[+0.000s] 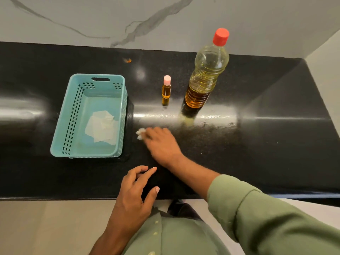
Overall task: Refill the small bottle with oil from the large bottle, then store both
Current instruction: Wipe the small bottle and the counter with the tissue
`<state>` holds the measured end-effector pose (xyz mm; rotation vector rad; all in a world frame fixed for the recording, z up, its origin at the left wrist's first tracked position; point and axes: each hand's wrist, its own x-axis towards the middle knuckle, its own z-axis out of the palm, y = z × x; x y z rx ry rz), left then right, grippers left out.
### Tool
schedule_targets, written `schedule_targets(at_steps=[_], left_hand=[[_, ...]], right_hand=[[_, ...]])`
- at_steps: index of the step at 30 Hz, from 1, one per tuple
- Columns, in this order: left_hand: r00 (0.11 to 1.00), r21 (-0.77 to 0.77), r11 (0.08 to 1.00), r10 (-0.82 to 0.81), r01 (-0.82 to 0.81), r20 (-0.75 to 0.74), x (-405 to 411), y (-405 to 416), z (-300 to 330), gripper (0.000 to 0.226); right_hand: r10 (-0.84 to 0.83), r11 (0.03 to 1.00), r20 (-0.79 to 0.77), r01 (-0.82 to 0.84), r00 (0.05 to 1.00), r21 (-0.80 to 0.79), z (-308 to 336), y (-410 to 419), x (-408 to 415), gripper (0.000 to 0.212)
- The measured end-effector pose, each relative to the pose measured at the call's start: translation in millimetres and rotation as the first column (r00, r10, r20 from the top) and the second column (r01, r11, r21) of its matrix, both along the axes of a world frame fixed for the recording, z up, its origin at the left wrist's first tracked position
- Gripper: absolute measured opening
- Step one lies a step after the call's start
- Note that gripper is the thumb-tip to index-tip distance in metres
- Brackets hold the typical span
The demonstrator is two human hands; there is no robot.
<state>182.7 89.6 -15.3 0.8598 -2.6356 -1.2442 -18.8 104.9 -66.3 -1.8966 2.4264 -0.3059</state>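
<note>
A small bottle [166, 92] of amber oil with a pink cap stands upright on the black counter [257, 126]. To its right stands the large plastic bottle [206, 74], red cap on, about a third full of oil. My right hand [161, 144] lies in front of the bottles, its fingers over a crumpled white tissue [140, 133] pressed on the counter. My left hand [136, 192] rests near the counter's front edge, fingers loosely spread, holding nothing.
A light blue perforated plastic basket [73, 115] sits at the left with white tissue pieces [101, 127] on its bottom. A marble-look wall rises behind the counter. The counter's right end meets a side wall.
</note>
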Motion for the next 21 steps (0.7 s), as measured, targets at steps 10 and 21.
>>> schedule_targets(at_steps=[10, 21], left_hand=[[1.0, 0.015, 1.0, 0.002, -0.002, 0.022, 16.4, 9.3, 4.5, 0.054], [0.999, -0.029, 1.0, -0.009, 0.01, 0.042, 15.5, 7.2, -1.4, 0.045]], right_hand=[[-0.575, 0.817, 0.133, 0.575, 0.807, 0.042, 9.3, -32.4, -59.6, 0.027], [-0.427, 0.904, -0.016, 0.427, 0.904, -0.009, -5.9, 50.9, -60.4, 0.024]])
